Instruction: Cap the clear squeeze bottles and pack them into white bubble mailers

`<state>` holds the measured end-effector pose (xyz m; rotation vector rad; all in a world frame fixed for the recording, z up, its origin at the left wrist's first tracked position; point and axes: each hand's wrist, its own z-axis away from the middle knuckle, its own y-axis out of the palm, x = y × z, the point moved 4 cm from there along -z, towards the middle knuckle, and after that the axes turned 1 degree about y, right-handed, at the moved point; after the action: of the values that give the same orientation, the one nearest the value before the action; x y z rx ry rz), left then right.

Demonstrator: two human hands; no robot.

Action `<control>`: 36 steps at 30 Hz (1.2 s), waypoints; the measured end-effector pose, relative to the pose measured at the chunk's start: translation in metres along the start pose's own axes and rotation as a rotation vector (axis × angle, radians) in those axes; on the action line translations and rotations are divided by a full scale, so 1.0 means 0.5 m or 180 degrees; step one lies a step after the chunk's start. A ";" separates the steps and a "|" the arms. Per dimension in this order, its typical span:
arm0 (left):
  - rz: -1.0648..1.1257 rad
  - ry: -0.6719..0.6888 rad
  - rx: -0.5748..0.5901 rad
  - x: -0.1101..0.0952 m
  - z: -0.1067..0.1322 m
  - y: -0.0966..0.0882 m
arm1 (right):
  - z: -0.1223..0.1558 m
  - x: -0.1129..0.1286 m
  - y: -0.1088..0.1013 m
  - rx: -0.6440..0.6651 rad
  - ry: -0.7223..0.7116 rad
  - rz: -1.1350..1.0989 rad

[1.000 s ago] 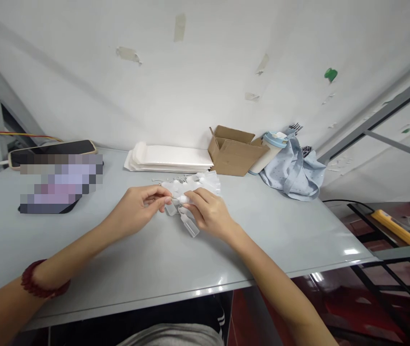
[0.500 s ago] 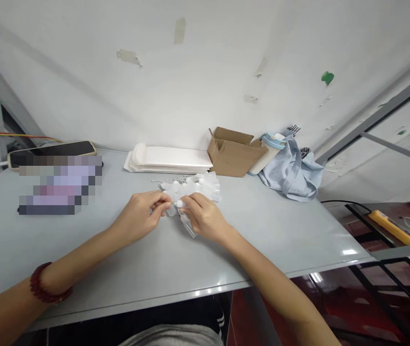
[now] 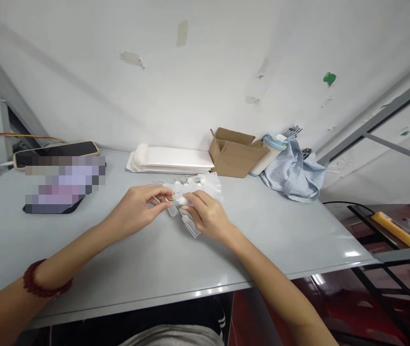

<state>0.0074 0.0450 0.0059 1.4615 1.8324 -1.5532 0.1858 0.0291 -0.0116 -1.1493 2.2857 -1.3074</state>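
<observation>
Both hands meet at the middle of the frame over the grey table [image 3: 147, 269], doing fine fingertip work on small clear plastic bottles. The right hand [image 3: 208, 216] is closed around one small bottle [image 3: 192, 228], whose clear body sticks out below the palm toward the lower edge, while its thumb and forefinger press on the white top end. The left hand [image 3: 138, 209] has its fingertips pinched together right against that same spot (what they grip is too small to tell). Just above the hands, touching them, lies a heap of bottles [image 3: 203, 184] of the same kind.

This looks like the fitting or tightening of a small part at the bottle's neck. A further move would call for a steady hold by the right hand and a light, exact pinch from the left.

Further up are a stack of white pouches [image 3: 172, 159], a cardboard box [image 3: 235, 154] and a blue bag [image 3: 294, 174]; a phone [image 3: 56, 149] lies at the left.
</observation>
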 end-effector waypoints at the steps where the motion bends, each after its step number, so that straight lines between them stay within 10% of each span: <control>1: 0.0000 -0.0011 0.0018 0.001 -0.002 -0.002 | 0.000 0.000 0.000 0.0024 0.0012 0.0021; 11: -0.0232 -0.0007 0.0276 -0.014 0.001 -0.004 | 0.000 0.011 -0.002 0.0050 0.0023 0.0032; 20: -0.2090 -0.0431 -0.0380 0.059 -0.022 -0.065 | -0.006 -0.020 -0.018 0.0728 0.1518 -0.0017; 29: -0.3098 -0.1248 0.0206 0.099 -0.016 -0.072 | 0.000 0.015 -0.011 0.1631 0.1050 0.0532; 36: -0.3158 -0.1286 -0.0005 0.092 -0.012 -0.072 | 0.003 0.020 -0.002 0.1761 0.0952 0.0464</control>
<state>-0.0399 0.0764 -0.0084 0.1002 2.3882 -2.0146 0.1810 0.0204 -0.0102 -0.6225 1.9327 -1.9831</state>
